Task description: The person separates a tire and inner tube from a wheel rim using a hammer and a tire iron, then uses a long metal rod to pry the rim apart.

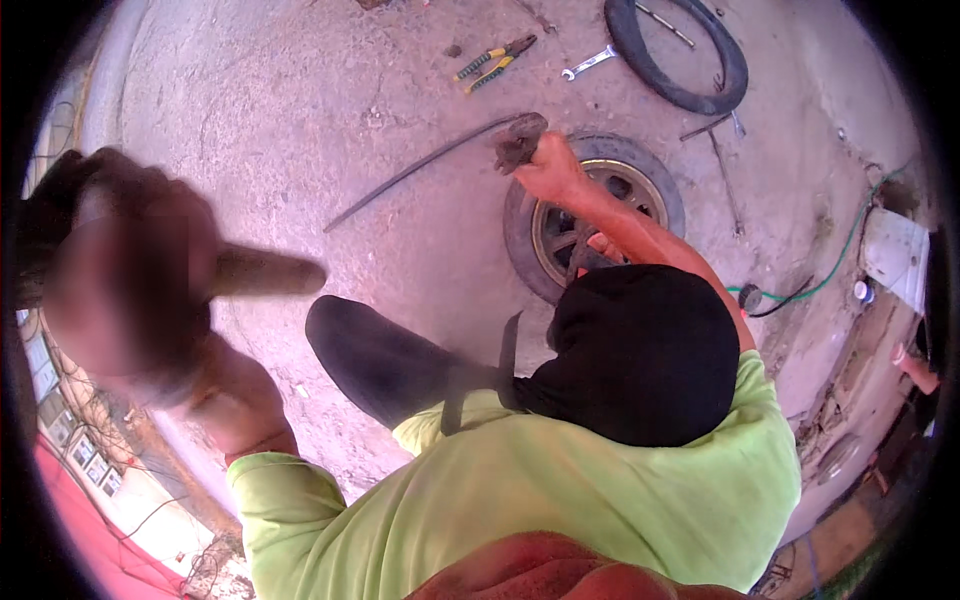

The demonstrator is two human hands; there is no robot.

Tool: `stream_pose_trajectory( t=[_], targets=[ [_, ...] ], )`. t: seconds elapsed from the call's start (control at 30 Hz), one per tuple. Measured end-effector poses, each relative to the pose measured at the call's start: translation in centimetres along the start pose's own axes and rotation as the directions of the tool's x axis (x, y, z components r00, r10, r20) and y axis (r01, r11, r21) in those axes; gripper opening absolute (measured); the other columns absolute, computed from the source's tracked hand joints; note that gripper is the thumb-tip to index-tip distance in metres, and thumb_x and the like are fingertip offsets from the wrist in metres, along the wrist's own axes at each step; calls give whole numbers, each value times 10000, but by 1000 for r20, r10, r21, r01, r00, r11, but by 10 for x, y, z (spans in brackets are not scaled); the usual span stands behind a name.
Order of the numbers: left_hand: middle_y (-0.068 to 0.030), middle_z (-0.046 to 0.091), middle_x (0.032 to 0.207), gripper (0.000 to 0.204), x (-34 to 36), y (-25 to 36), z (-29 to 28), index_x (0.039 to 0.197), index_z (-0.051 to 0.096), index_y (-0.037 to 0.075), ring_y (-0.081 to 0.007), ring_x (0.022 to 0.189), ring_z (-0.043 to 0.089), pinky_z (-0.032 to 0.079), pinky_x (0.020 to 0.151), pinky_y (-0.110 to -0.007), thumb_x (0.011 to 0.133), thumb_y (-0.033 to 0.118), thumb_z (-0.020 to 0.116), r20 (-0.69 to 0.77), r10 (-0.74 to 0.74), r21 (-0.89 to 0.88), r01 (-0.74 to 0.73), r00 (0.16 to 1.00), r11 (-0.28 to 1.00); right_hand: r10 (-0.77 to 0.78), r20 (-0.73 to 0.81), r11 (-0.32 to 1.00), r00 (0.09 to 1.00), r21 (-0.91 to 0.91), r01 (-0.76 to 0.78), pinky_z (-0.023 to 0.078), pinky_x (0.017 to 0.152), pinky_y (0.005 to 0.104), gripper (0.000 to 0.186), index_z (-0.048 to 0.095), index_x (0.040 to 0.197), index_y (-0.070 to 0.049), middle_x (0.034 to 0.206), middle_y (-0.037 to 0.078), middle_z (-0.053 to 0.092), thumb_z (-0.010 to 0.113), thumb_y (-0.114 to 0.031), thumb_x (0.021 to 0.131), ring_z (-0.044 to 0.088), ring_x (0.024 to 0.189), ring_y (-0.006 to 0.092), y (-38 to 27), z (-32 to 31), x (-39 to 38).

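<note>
Heavy, stiff wheel (560, 242), I'd guess; hold its tyre (516, 222) (left grip (140, 275) clamps stout rod (272, 273), right grip (553, 172) grimy lump (515, 147)).

Wheel (553, 238), pliers (505, 53) and wrench (592, 63) mark a workshop.

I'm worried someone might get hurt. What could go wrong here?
The left hand, up close to the camera, seems to grip a brown handle; if it slipped, it might hit the leg.

The right hand holds a dark lump by the wheel; its fingers could get pinched if the wheel tipped.

The pliers and wrench lie loose on the floor, so someone might trip.
</note>
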State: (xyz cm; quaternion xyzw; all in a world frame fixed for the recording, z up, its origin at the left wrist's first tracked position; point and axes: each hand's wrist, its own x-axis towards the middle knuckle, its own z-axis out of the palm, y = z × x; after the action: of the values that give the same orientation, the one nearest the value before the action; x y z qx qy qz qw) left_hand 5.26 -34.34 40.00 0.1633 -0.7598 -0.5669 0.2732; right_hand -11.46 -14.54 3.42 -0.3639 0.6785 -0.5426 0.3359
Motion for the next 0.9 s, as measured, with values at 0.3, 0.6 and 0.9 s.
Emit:
stream_pose_trajectory(
  t=[0.3, 0.6, 0.9],
  targets=[
    [-61, 605, 742, 334, -37, -101, 37, 1068, 587, -25, -126, 575, 556, 483, 527, -307, 860, 213, 697, 77, -693, 422, 606, 716, 674, 34, -4, 998, 999, -49, -35, 563, 832, 321, 380, 695, 1133, -10, 967, 88, 752, 586, 42, 773, 709, 911, 151, -11, -40, 20],
    [-37, 563, 710, 321, -46, -86, 27, 1066, 552, -18, -106, 524, 525, 442, 467, -255, 841, 125, 732, -35, -628, 120, 628, 777, 769, -118, -299, 978, 947, -198, 60, 485, 705, 238, 214, 743, 1092, -63, 818, -30, 661, 683, -84, 888, 580, 770, 65, 15, -48, 7],
    [-42, 581, 743, 340, -89, -138, 39, 1065, 573, -21, -117, 571, 547, 452, 508, -275, 822, 151, 737, 57, -776, 180, 758, 628, 627, -148, -308, 959, 940, -276, 61, 480, 636, 287, 209, 742, 1078, -53, 742, -29, 650, 692, -178, 918, 557, 691, 73, 12, -32, -1]
  ],
)
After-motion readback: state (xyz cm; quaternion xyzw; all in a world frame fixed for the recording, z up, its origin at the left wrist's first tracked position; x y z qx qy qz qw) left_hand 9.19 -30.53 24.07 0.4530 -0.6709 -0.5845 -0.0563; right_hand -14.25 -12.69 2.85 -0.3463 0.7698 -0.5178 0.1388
